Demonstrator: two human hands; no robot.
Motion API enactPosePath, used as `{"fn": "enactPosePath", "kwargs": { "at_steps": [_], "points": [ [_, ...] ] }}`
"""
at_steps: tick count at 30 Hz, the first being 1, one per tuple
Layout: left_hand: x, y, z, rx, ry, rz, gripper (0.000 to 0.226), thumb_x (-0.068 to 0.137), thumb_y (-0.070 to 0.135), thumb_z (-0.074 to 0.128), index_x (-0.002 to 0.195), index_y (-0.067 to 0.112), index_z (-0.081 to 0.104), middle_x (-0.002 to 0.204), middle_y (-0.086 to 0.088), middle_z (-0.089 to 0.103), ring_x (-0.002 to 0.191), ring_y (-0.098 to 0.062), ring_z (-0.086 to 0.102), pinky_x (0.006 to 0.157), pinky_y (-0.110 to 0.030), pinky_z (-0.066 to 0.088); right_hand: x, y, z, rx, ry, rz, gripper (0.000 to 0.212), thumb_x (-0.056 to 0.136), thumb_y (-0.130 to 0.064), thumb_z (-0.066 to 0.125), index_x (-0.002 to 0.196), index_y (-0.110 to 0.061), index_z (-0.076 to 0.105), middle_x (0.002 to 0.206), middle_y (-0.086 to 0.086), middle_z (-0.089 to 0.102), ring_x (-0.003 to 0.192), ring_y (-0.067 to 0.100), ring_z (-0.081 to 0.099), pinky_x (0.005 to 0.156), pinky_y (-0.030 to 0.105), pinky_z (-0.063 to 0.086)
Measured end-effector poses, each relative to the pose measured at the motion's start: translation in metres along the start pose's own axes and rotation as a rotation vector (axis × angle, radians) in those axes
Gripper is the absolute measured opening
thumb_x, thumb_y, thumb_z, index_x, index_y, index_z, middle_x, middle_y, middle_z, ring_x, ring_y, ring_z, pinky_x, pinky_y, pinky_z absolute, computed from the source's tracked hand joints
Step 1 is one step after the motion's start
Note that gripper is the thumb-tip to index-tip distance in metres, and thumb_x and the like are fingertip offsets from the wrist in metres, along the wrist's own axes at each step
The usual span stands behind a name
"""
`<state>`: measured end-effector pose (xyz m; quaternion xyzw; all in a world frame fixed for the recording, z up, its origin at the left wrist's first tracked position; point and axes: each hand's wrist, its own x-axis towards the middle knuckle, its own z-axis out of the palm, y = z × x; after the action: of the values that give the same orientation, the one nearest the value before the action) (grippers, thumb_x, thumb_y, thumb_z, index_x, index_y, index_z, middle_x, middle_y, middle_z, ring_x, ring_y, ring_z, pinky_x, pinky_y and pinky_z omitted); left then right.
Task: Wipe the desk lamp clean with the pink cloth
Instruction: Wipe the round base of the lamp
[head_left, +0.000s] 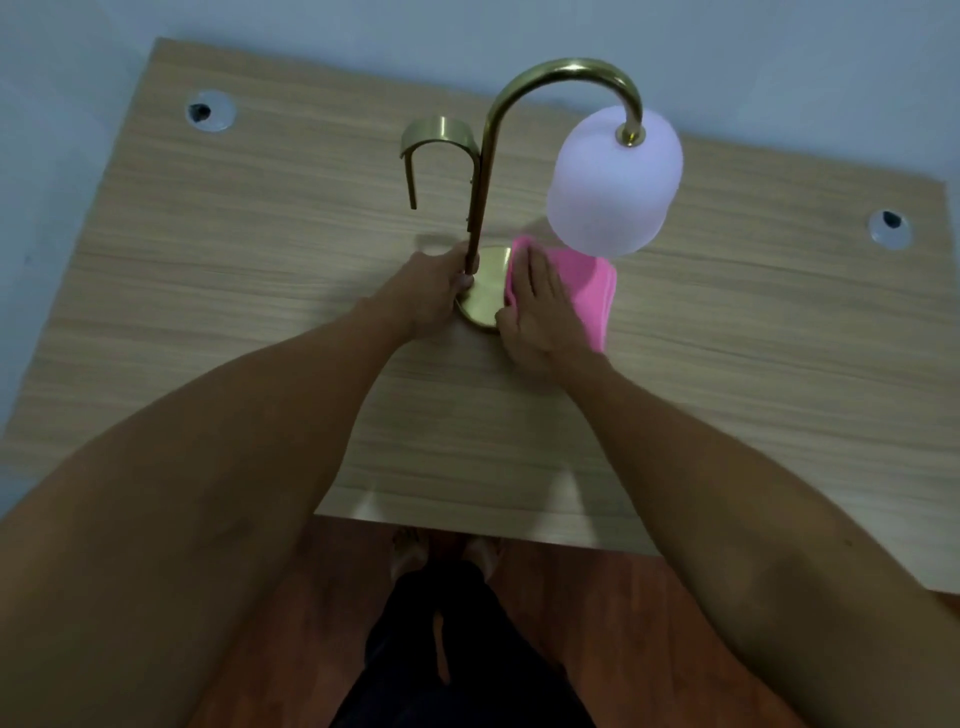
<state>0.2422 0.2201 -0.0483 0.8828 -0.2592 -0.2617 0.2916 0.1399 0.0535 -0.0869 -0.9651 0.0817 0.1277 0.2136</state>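
Note:
A brass desk lamp (488, 156) stands in the middle of the wooden desk (260, 291). Its curved neck arches right to a frosted white shade (613, 182), and a smaller brass hook (436, 135) bends off to the left. My left hand (434, 291) grips the bottom of the stem, just above the round brass base (485, 296). My right hand (540, 312) lies flat on the pink cloth (592, 291), pressing it onto the right side of the base. Part of the cloth is hidden under the shade and under my hand.
Two round cable holes sit in the desk, one at the back left (210, 110) and one at the right (889, 227). A pale wall runs behind the desk. The front edge (467, 527) is close to my legs, with wood floor (649, 623) below.

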Motion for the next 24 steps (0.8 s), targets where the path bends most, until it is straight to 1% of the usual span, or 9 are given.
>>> {"fn": "enactPosePath", "kwargs": {
  "at_steps": [2,4,8,11,13,16,18,21,24],
  "points": [
    [-0.001,0.0,-0.001,-0.007,0.004,0.001,0.024,0.106,0.023,0.047,0.128,0.02,0.056,0.114,-0.014,0.069,0.107,-0.027,0.067,0.1,-0.045,0.053,-0.017,-0.02,0.016,-0.025,0.047,0.099,0.084,0.102,-0.04,0.03,0.164,0.0,-0.011,0.173,0.022,-0.014,0.162,0.033,-0.012,0.132,0.046,-0.003],
    [-0.002,0.002,0.001,-0.013,0.013,0.005,0.025,0.106,0.021,0.047,0.129,0.016,0.056,0.114,-0.015,0.069,0.107,-0.027,0.066,0.099,-0.04,0.052,-0.018,-0.029,0.02,-0.022,0.065,0.131,0.087,0.1,-0.047,0.023,0.163,0.001,-0.013,0.172,0.023,-0.017,0.161,0.034,-0.014,0.132,0.047,-0.005],
    [-0.003,0.002,0.004,-0.014,0.062,0.031,0.023,0.105,0.018,0.05,0.125,0.013,0.059,0.106,-0.012,0.068,0.097,-0.025,0.066,0.086,-0.03,0.048,0.011,-0.018,-0.001,-0.029,0.005,-0.027,0.091,0.088,-0.052,0.007,0.166,-0.006,-0.004,0.175,0.014,-0.01,0.162,0.028,-0.013,0.132,0.049,-0.006],
    [-0.002,0.004,0.004,-0.031,0.121,0.055,0.019,0.1,0.012,0.058,0.118,0.01,0.064,0.114,-0.011,0.068,0.108,-0.026,0.064,0.095,-0.037,0.05,0.006,-0.002,-0.01,-0.033,-0.034,-0.105,0.087,0.09,-0.05,0.009,0.168,-0.013,0.001,0.176,0.008,-0.005,0.163,0.025,-0.011,0.132,0.051,-0.003],
    [-0.003,0.006,0.001,-0.005,0.181,0.082,0.016,0.096,0.013,0.063,0.111,0.011,0.068,0.109,-0.007,0.067,0.105,-0.023,0.062,0.092,-0.038,0.05,-0.01,0.003,-0.006,-0.006,0.012,-0.124,0.081,0.095,-0.044,0.016,0.167,-0.01,0.003,0.176,0.011,-0.003,0.163,0.025,-0.008,0.132,0.047,-0.003],
    [-0.006,0.011,-0.011,0.078,0.224,0.133,0.021,0.096,0.027,0.064,0.112,0.014,0.068,0.104,-0.005,0.069,0.096,-0.02,0.063,0.085,-0.038,0.052,-0.019,0.004,0.0,0.021,0.043,-0.087,0.079,0.099,-0.038,0.024,0.166,-0.004,0.001,0.175,0.015,-0.004,0.163,0.026,-0.007,0.133,0.045,-0.001],
    [-0.009,0.016,-0.022,0.104,0.237,0.198,0.024,0.097,0.029,0.062,0.113,0.011,0.067,0.102,-0.009,0.073,0.092,-0.024,0.068,0.083,-0.041,0.057,-0.008,-0.003,-0.003,0.023,0.028,-0.065,0.08,0.098,-0.04,0.021,0.166,-0.004,-0.001,0.175,0.015,-0.005,0.163,0.027,-0.007,0.133,0.048,0.003],
    [-0.011,0.022,-0.037,0.128,0.237,0.264,0.025,0.098,0.028,0.06,0.109,0.007,0.069,0.097,-0.01,0.076,0.087,-0.026,0.072,0.081,-0.045,0.059,0.011,-0.02,-0.014,0.048,-0.019,-0.065,0.086,0.093,-0.05,0.009,0.167,-0.006,0.006,0.176,0.014,0.002,0.163,0.03,-0.004,0.132,0.051,0.004],
    [-0.01,0.025,-0.043,0.116,0.198,0.247,0.023,0.098,0.026,0.061,0.104,0.006,0.071,0.093,-0.009,0.074,0.085,-0.026,0.069,0.081,-0.045,0.057,0.009,-0.019,-0.016,-0.015,-0.065,-0.174,0.085,0.093,-0.05,0.006,0.167,-0.009,0.016,0.175,0.012,0.011,0.162,0.033,0.004,0.132,0.051,0.001]
  ]
}}
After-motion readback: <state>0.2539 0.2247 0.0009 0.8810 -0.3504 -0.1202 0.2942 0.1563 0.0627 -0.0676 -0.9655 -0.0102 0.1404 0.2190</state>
